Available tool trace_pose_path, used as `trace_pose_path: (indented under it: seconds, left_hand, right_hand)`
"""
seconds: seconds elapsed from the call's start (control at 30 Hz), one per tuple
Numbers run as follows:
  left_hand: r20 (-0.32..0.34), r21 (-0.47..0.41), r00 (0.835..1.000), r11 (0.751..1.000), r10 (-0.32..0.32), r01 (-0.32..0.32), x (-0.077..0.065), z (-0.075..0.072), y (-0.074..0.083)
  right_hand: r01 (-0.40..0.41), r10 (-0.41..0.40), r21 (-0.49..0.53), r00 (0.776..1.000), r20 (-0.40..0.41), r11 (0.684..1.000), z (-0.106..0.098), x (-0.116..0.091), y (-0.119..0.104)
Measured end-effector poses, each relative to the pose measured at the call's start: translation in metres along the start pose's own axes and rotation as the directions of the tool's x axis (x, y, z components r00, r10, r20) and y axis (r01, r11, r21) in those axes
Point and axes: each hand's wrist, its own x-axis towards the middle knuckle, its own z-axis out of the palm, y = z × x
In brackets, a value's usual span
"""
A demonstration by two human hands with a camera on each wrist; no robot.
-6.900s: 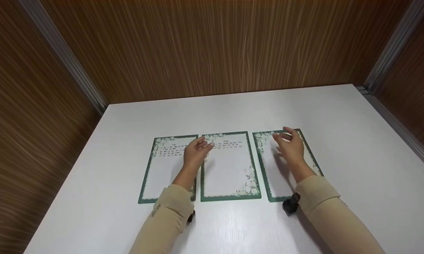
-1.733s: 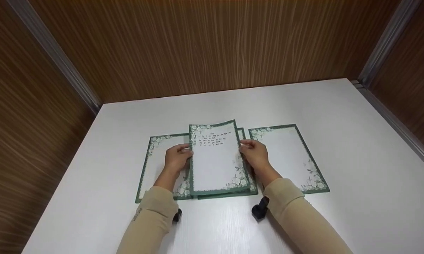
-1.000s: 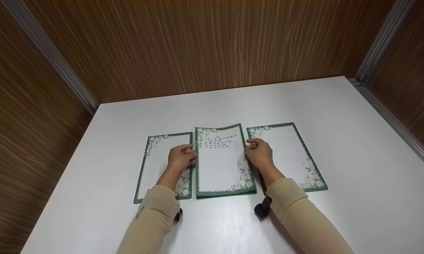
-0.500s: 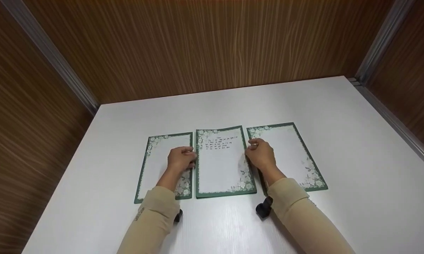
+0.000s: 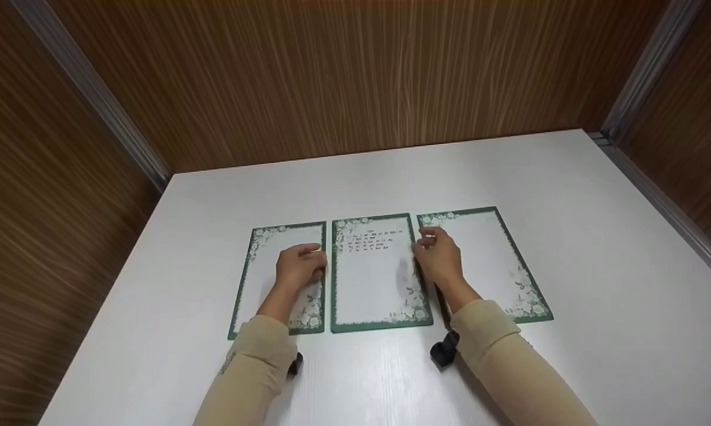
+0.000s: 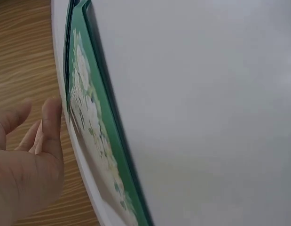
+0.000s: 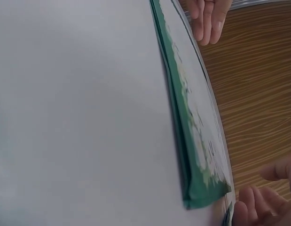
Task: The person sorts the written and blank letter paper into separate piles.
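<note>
Three stacks of green-bordered, floral letter paper lie side by side on the table in the head view. Handwriting fills the top of the middle sheet (image 5: 370, 284). No writing shows on the visible parts of the left sheet (image 5: 261, 272) and the right sheet (image 5: 488, 254). My left hand (image 5: 296, 269) hovers over the right edge of the left sheet, fingers loosely bent, holding nothing. Beside the middle sheet's right edge is my right hand (image 5: 440, 257), its thumb and fingers apart in the right wrist view; whether it touches the paper is hard to tell.
The white table (image 5: 355, 183) meets a wood-grain panel (image 5: 355, 77) at the back, with more panels left and right. A black wrist device (image 5: 444, 350) hangs under the right sleeve (image 5: 509, 349); another shows by the left sleeve (image 5: 261, 355).
Both hands have lowered the handwritten sheet onto the middle stack and let go; it lies flat now. Earliest, handwriting showed on the left sheet too. My left hand has drawn slightly left.
</note>
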Motion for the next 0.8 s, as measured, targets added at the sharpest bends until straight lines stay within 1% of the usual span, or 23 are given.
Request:
trace_pose_path:
  seconds: [0.13, 0.23, 0.33, 0.4, 0.63, 0.8]
  left_hand:
    - [-0.034, -0.036, 0.999, 0.998, 0.041, -0.042, 0.000, -0.011, -0.003]
    - [-0.054, -0.058, 0.997, 0.996, 0.063, -0.066, 0.000, -0.021, -0.007]
    - [-0.060, -0.068, 0.995, 0.994, 0.077, -0.081, 0.001, -0.032, -0.011]
    - [-0.062, -0.068, 0.995, 0.995, 0.074, -0.079, 0.002, -0.039, -0.013]
    - [-0.080, -0.066, 0.996, 0.997, 0.030, -0.035, 0.004, -0.062, -0.020]
    - [-0.097, -0.050, 0.995, 0.998, 0.018, -0.023, 0.005, -0.077, -0.024]
  right_hand:
    - [0.013, -0.012, 0.055, 1.000, -0.014, 0.998, 0.008, 0.000, -0.003]
    - [0.027, -0.027, 0.084, 1.000, -0.009, 0.996, 0.015, -0.002, -0.006]
    - [0.052, -0.053, 0.102, 0.999, 0.008, 0.993, 0.022, -0.005, -0.008]
    - [0.069, -0.071, 0.107, 0.997, 0.016, 0.992, 0.026, -0.007, -0.011]
    - [0.119, -0.125, 0.137, 0.992, 0.034, 0.983, 0.047, -0.013, -0.020]
    - [0.147, -0.155, 0.159, 0.987, 0.041, 0.976, 0.063, -0.016, -0.027]
